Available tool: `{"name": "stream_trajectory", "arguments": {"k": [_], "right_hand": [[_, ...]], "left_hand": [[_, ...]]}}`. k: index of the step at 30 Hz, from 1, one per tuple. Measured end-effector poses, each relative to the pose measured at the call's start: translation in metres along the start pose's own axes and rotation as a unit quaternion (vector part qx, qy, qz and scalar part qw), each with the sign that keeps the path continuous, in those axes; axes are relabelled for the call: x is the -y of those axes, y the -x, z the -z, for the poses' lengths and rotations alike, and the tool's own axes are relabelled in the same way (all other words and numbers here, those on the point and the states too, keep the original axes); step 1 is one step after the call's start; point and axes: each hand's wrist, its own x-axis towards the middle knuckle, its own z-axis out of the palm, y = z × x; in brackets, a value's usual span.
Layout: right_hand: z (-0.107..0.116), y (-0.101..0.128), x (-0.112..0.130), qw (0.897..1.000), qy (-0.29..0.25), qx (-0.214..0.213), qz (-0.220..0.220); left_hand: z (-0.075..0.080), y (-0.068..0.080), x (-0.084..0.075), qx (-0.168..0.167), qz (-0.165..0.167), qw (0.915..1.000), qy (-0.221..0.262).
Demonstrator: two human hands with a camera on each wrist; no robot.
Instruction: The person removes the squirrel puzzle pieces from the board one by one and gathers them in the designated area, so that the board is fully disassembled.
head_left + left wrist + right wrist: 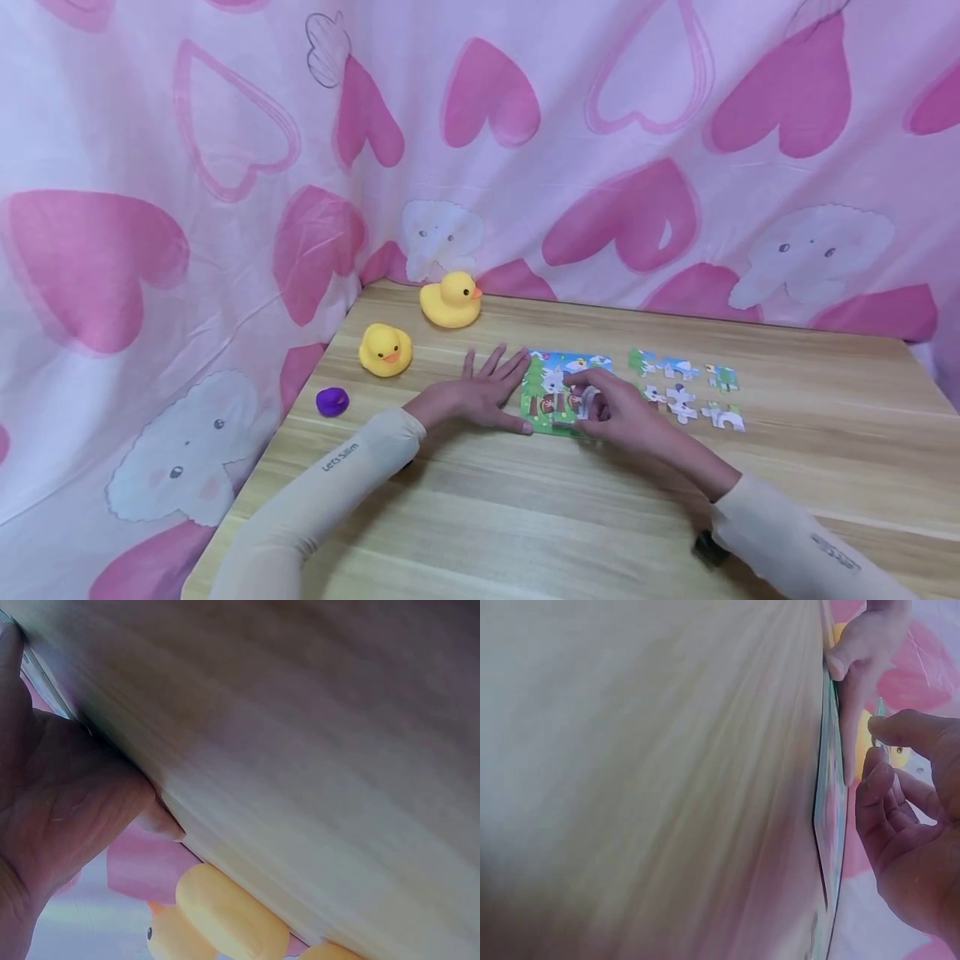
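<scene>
Left hand (480,393) steadies puzzle board (551,392) — right hand (615,408) pinches 1 piece (587,402).

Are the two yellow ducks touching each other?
Apart. The head view shows bare table between the near duck and the far duck.

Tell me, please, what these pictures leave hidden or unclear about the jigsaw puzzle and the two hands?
- Head view: the right hand covers the jigsaw puzzle's lower right part; whether it pinches a piece is unclear.
- Head view: loose puzzle pieces are too small to read.
- Left wrist view: left hand cut off by the edge; tabletop blurred.
- Right wrist view: puzzle seen edge-on only.
</scene>
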Motion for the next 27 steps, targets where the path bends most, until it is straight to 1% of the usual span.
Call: {"name": "stream_trajectory", "arguments": {"k": [7, 12, 16, 21, 23, 27], "right_hand": [[0.023, 0.036, -0.014, 0.999, 0.011, -0.036, -0.010], [0.035, 0.055, -0.027, 0.997, 0.047, -0.060, -0.012], [0.038, 0.064, -0.036, 0.994, 0.090, -0.068, -0.009], [0.039, 0.071, -0.044, 0.986, 0.148, -0.074, -0.012], [0.039, 0.073, -0.047, 0.985, 0.156, -0.075, -0.015], [0.041, 0.074, -0.048, 0.985, 0.155, -0.067, -0.030]], "left_hand": [[0.000, 0.001, 0.000, 0.005, 0.005, 1.0000, 0.001], [0.000, 0.000, 0.001, 0.002, 0.002, 1.0000, 0.000], [0.000, -0.001, 0.001, 0.003, 0.003, 1.0000, -0.002], [-0.001, -0.002, 0.002, 0.005, 0.004, 1.0000, 0.000], [-0.001, -0.002, 0.002, 0.005, 0.003, 1.0000, 0.002], [0.000, -0.002, 0.001, 0.005, 0.002, 1.0000, 0.006]]}}
